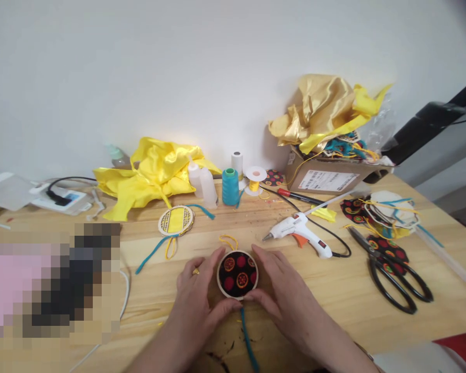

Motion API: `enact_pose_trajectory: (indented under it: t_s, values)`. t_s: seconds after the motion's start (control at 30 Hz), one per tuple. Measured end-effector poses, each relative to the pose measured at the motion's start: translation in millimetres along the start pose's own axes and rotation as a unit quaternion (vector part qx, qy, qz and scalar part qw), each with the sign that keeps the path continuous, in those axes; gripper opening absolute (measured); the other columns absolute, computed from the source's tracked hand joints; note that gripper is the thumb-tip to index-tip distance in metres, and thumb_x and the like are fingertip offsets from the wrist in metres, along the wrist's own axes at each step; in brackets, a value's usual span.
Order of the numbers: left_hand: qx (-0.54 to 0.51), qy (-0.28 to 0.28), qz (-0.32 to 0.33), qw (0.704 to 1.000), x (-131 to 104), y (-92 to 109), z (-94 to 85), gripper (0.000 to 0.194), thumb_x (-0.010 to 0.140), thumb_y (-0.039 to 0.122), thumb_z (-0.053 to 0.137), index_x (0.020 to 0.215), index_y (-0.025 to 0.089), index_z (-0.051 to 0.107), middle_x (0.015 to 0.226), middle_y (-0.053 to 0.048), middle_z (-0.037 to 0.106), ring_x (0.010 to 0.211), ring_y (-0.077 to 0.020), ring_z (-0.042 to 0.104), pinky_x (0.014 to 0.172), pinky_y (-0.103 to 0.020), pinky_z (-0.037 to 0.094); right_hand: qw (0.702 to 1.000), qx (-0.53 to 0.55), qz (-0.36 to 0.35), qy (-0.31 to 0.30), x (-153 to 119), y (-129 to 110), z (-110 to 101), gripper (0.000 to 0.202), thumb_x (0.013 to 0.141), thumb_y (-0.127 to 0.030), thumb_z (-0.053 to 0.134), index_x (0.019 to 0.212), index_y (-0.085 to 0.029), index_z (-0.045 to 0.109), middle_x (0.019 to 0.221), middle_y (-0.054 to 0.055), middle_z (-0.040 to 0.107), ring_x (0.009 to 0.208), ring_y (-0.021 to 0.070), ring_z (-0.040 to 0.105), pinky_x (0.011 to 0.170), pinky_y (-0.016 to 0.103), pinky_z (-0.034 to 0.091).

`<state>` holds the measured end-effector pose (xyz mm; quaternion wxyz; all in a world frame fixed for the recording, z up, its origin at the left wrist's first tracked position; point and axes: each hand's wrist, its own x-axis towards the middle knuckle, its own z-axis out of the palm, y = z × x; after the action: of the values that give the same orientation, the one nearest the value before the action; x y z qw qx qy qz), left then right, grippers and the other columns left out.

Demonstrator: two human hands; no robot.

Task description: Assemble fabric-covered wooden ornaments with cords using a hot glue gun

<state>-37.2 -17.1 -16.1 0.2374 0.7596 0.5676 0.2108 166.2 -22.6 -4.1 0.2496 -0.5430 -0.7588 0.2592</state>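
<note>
Between my hands is a round ornament [237, 274] with a pale rim and a black fabric face patterned in red and orange. A yellow cord loop [229, 240] comes out at its top, and a teal cord [247, 336] trails down from its bottom. My left hand [198, 292] grips the left side, thumb at the lower edge and fingers along the rim. On the opposite side my right hand [281, 285] grips the rim in the same way. What lies under the ornament is hidden. A similar openwork ornament with yellow fabric [176, 221] lies beyond my left hand.
A white glue gun [301, 230] and black-handled scissors [392, 274] lie to the right. Yellow fabric [151, 173], squeeze bottles [207, 187] and a teal thread spool [230, 187] stand behind. A cardboard box [295, 173] holds fabric and cords. Fabric scraps [388, 254] sit by the scissors.
</note>
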Motion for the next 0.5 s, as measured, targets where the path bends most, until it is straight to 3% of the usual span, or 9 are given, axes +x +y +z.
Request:
enact_pose_trajectory:
  t_s: [0.17,0.33,0.5]
  values:
    - [-0.011,0.018,-0.001,1.0,1.4,-4.1,1.9,0.076,0.07,0.04,0.071,0.135,0.021,0.036,0.127,-0.012,0.056,0.117,-0.0324,0.045,0.097,-0.052,0.04,0.999,-0.005,-0.012,0.043,-11.9,6.4,-2.1,0.045,0.086,-0.023,0.057,0.129,-0.024,0.042,0.124,0.008,0.056,0.114,0.0245,0.052,0.095,0.044,0.046]
    - [-0.008,0.043,0.022,0.999,1.2,-8.9,4.3,0.074,0.073,0.046,0.068,0.135,0.019,0.038,0.123,-0.015,0.055,0.114,-0.0324,0.049,0.094,-0.051,0.044,0.995,-0.022,-0.045,0.089,-19.4,11.0,1.8,0.038,0.087,-0.02,0.056,0.124,-0.018,0.046,0.117,0.011,0.06,0.106,0.0251,0.054,0.091,0.043,0.048]
    - [0.006,0.085,0.041,0.996,-1.4,-7.0,2.1,0.059,0.083,0.04,0.057,0.134,0.019,0.038,0.121,-0.014,0.054,0.112,-0.0295,0.05,0.091,-0.048,0.047,0.991,-0.007,-0.052,0.121,-18.3,14.9,-5.7,0.013,0.088,-0.011,0.049,0.086,-0.018,0.06,0.086,0.007,0.061,0.081,0.0196,0.055,0.07,0.033,0.048]
